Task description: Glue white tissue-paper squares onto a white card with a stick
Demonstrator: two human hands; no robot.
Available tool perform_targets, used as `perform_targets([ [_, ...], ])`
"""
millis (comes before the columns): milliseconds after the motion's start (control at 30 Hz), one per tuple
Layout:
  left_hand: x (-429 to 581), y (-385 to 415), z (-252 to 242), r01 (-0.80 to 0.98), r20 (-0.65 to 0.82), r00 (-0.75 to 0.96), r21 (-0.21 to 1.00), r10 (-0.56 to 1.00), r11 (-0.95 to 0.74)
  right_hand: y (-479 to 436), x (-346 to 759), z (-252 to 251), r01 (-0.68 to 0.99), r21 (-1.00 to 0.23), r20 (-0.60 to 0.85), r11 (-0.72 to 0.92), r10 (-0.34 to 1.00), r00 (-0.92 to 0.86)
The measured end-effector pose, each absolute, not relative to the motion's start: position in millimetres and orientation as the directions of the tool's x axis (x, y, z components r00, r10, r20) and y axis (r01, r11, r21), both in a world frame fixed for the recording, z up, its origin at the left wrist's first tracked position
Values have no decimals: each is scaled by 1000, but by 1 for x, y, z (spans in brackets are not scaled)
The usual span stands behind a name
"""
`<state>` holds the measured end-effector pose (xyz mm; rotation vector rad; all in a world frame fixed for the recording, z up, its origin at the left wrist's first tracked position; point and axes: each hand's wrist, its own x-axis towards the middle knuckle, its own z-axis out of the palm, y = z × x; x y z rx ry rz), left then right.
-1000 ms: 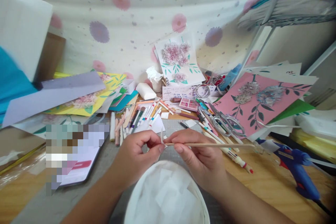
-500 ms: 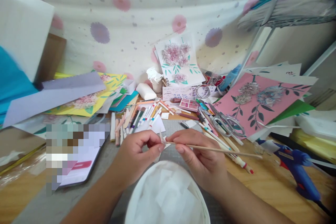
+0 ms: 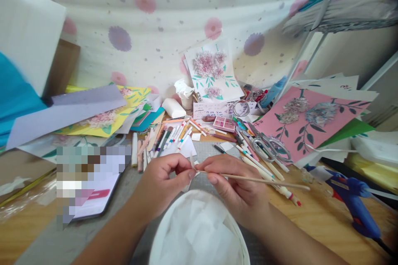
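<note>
At the left, a phone (image 3: 90, 205) is laid on a grey mat (image 3: 62, 248), and a narrow strip of that mat is left between the phone's right edge and the left forearm. The left hand (image 3: 169, 180) is closed in a pinch, thumb against forefinger, on a small piece of white paper (image 3: 192, 160), which is held just above the far rim of a white bowl (image 3: 199, 193); markers (image 3: 177, 136) are massed beyond. Near its left end, a thin wooden stick (image 3: 270, 181) is gripped by the thumb and fingers of the right hand (image 3: 238, 182); whether its tip is touching the paper cannot be told. The stick is pointed rightward, passing in front of scissors (image 3: 264, 149), its free end stopped short of a blue glue gun (image 3: 351, 188). Farther forward, the wooden tabletop (image 3: 311, 227) is left as room between the right forearm and the glue gun.
</note>
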<state>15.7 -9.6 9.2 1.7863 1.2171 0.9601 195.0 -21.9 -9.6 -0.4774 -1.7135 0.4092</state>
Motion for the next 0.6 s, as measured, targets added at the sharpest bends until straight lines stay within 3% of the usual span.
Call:
perform_targets([
  [600, 16, -9, 8, 391, 171, 279, 879, 945, -275, -23, 195, -8, 107, -591, 792, 800, 600, -114],
])
